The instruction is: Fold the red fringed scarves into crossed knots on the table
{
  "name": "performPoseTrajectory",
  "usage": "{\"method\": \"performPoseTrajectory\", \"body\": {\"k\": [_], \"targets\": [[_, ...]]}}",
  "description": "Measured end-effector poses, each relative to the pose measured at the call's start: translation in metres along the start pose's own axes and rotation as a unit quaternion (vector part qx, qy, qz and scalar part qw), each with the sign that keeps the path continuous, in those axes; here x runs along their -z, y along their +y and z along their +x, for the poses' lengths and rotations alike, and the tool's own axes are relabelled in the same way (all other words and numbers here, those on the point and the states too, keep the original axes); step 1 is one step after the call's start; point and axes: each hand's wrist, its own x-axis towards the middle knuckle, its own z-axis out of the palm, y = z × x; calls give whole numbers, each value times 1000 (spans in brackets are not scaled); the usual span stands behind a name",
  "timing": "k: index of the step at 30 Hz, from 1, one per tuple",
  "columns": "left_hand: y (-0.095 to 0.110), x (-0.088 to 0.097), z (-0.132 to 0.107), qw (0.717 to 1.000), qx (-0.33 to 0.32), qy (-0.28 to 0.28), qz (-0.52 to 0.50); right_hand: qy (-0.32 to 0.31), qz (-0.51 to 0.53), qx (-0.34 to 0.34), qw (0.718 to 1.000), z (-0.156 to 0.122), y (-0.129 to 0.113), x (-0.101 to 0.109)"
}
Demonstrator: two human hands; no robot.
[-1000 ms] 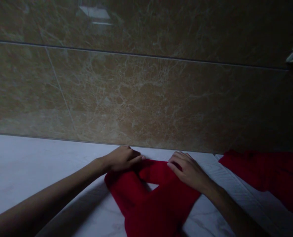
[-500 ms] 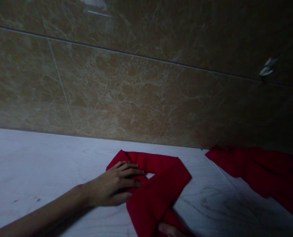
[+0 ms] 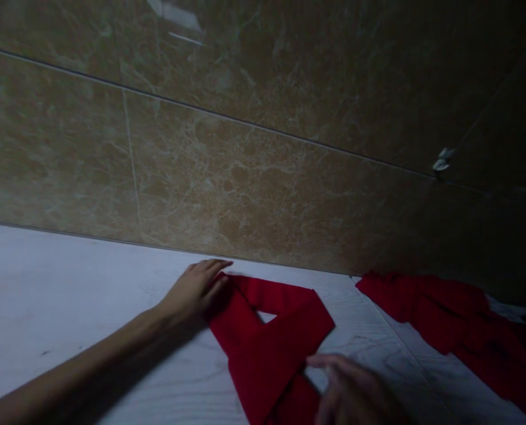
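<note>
A red cloth (image 3: 267, 348) lies folded into a triangle-like loop on the pale surface (image 3: 68, 307), close to the wall. My left hand (image 3: 194, 291) rests flat with fingers apart on the cloth's far left corner. My right hand (image 3: 355, 392) is blurred at the bottom edge, fingers spread, just right of the cloth's lower strip; I cannot tell whether it touches the cloth.
A brown marbled tile wall (image 3: 263, 165) rises right behind the surface. More red cloth (image 3: 457, 324) lies spread at the right. A small white fitting (image 3: 442, 160) sticks out of the wall at the upper right. The light is dim.
My left hand slid from the middle of the cloth to its far left corner. My right hand rose into view at the bottom right. The view shifted a little.
</note>
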Motion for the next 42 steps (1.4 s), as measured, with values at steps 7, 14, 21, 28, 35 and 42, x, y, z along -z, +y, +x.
{"method": "performPoseTrajectory", "body": {"k": [7, 14, 21, 28, 35, 42], "targets": [[-6, -2, 20, 983, 173, -56, 38, 232, -373, 124, 890, 121, -30, 59], [3, -14, 15, 933, 221, 20, -282, 246, -326, 155, 900, 154, -1, 48], [9, -3, 8, 954, 237, 35, -178, 257, -335, 164, 891, 151, -1, 59], [33, -27, 6, 991, 50, -19, 123, 164, -472, 264, 825, 142, 0, 24], [37, -38, 5, 983, 12, -140, 117, 85, -579, 235, 776, 146, 6, 18], [41, -39, 11, 983, -19, -100, 151, 57, -596, 241, 764, 152, -6, 11]]}}
